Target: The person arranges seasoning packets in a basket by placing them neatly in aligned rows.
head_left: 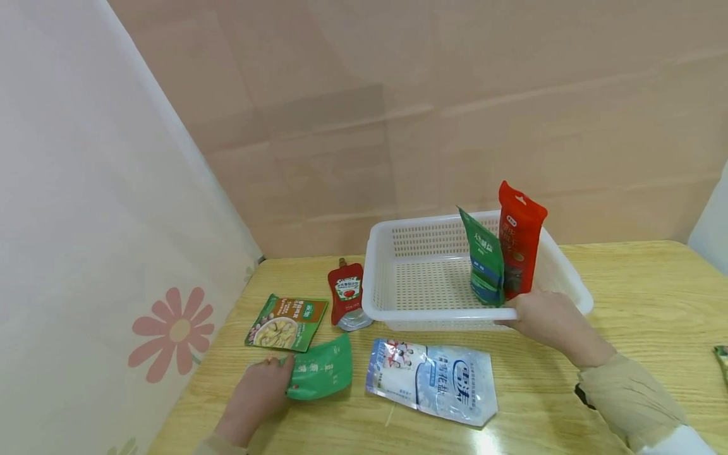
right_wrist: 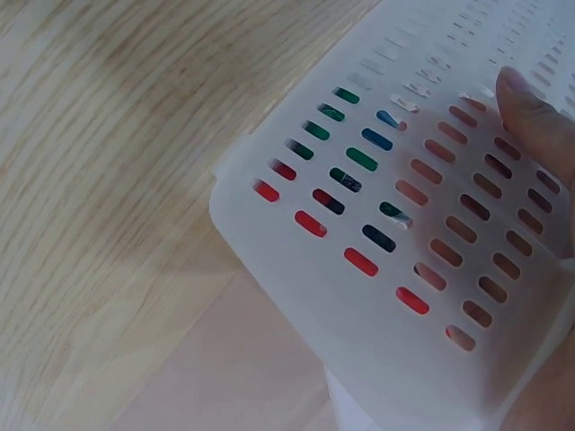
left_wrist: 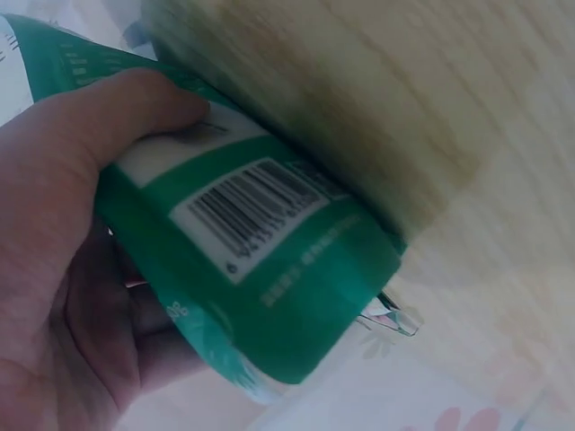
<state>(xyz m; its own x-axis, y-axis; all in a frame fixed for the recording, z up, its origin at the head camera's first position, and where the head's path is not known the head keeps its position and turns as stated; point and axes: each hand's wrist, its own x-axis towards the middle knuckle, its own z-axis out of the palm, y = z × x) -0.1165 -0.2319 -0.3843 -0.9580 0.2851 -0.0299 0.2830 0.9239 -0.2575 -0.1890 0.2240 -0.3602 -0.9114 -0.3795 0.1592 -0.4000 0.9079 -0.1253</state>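
Note:
My left hand [head_left: 261, 392] grips a green pouch [head_left: 324, 373] by its left end, low over the table at the front left. In the left wrist view the thumb presses on the pouch's barcode side, with the fingers behind it. My right hand [head_left: 552, 322] holds the front wall of a white plastic basket [head_left: 378, 278] near its right corner, thumb outside, fingers reaching over the rim. Inside the basket, right by that hand, a red packet [head_left: 523, 234] and a green packet [head_left: 485, 259] stand upright. Through the basket's slots [right_wrist: 361, 262] their colours show in the right wrist view.
A blue and white pouch [head_left: 435, 379] lies before the basket. To its left are a red ketchup pouch [head_left: 347, 291] and a flat green and brown sachet [head_left: 287, 322]. Another green packet [head_left: 722, 360] is cut off at the right edge. Walls bound the table [head_left: 637, 284] behind and left.

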